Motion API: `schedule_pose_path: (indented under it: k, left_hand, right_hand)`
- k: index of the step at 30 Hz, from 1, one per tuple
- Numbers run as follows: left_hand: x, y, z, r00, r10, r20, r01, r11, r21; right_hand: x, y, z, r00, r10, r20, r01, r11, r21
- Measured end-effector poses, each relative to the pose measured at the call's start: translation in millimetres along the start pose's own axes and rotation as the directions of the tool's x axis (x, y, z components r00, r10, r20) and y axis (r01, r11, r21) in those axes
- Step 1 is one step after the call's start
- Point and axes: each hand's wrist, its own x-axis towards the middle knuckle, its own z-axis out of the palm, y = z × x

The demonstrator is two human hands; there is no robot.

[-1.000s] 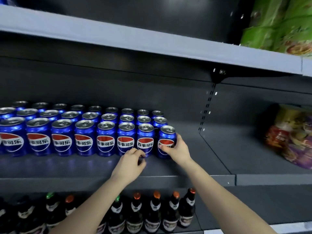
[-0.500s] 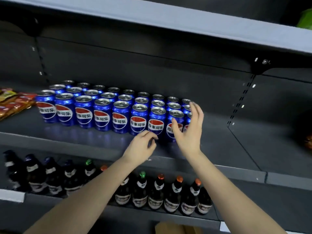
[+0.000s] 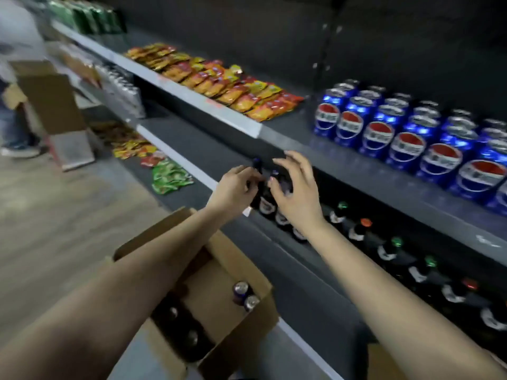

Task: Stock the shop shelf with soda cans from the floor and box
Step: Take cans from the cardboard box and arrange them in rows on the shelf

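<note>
Shop aisle: dark grey metal shelving (image 3: 356,171) runs from far left to near right, with a pale wood-look floor (image 3: 55,215) on the left. Blue soda cans with red-and-white round logos (image 3: 406,146) stand upright in tight rows on the middle shelf, right side. More are in the open brown cardboard box (image 3: 238,259) on the floor, near centre: two silver-topped cans (image 3: 242,292) against its right wall, darker tops further left, blurred. Left hand (image 3: 236,187) and right hand (image 3: 296,193) are both in the air just in front of the shelf edge, close together but not touching the cans. Left fingers loosely curled, nothing visible in them. Right fingers (image 3: 295,163) spread and slightly bent, holding nothing. Dark glass bottles with coloured caps (image 3: 356,231) line the shelf below. Orange and yellow snack packets (image 3: 219,83) lie on the far left part of the can shelf, green packets (image 3: 168,176) lower down. Second cardboard box (image 3: 52,105) and a blurred person (image 3: 16,50) at far left.
</note>
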Motion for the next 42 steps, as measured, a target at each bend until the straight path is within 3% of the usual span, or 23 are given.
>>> schedule_pose_path:
  k: [5,8,11,16,21,25,28,32,37,40,42]
  left_hand:
    - [-66.1,-99.4,-55.6,0.970,-0.240,0.040,0.236,0.967,0.091]
    - [-109.5,-145.2,-65.5,0.914,-0.405,0.029,0.399,0.909,0.124]
    - [-162.4,-187.0,-51.2,0.832,-0.548,0.090,0.535,0.834,0.135]
    - [-234.7,-245.5,8.9,0.591,-0.772,0.233,0.765,0.628,0.142]
    - [-255.6,-287.2,93.0,0.318,-0.910,0.265,0.933,0.350,0.085]
    - [-257.9,-337.7,157.3,0.101,-0.971,0.217,0.993,0.112,0.039]
    - [-265.0,-369.2,202.9,-0.039,-0.972,0.232,0.995,-0.016,0.100]
    - [-275.2,-390.2,243.8,-0.093,-0.972,0.216,0.977,-0.048,0.207]
    - [-281.3,-389.3,252.8,0.007,-0.973,0.231,0.920,0.096,0.380]
    - [-261.8,-388.1,230.3,-0.028,-0.956,0.292,0.834,0.138,0.534]
    - [-241.7,-380.2,203.9,-0.015,-0.951,0.310,0.808,0.171,0.564]
  right_hand:
    - [-13.5,-34.8,102.6,0.992,0.005,0.125,-0.016,0.996,0.091]
    - [-33.5,-41.7,155.2,0.977,0.017,0.211,-0.041,0.993,0.107]
    - [-67.9,-33.5,201.9,0.911,0.063,0.407,-0.116,0.987,0.107]
    - [-130.5,19.6,279.3,0.753,0.176,0.634,-0.261,0.964,0.042]
    - [-177.7,88.9,349.8,0.597,0.238,0.767,-0.308,0.950,-0.055]
    - [-213.4,138.6,400.9,0.489,0.311,0.815,-0.355,0.924,-0.140]
    - [-241.8,165.0,425.7,0.423,0.331,0.843,-0.370,0.913,-0.172]
    - [-271.6,185.8,441.9,0.345,0.302,0.889,-0.376,0.912,-0.164]
    - [-278.2,187.5,441.3,0.308,0.330,0.892,-0.431,0.885,-0.179]
    - [-259.2,177.9,434.0,0.325,0.298,0.897,-0.440,0.888,-0.136]
    - [-233.3,163.4,424.5,0.372,0.277,0.886,-0.445,0.891,-0.091]
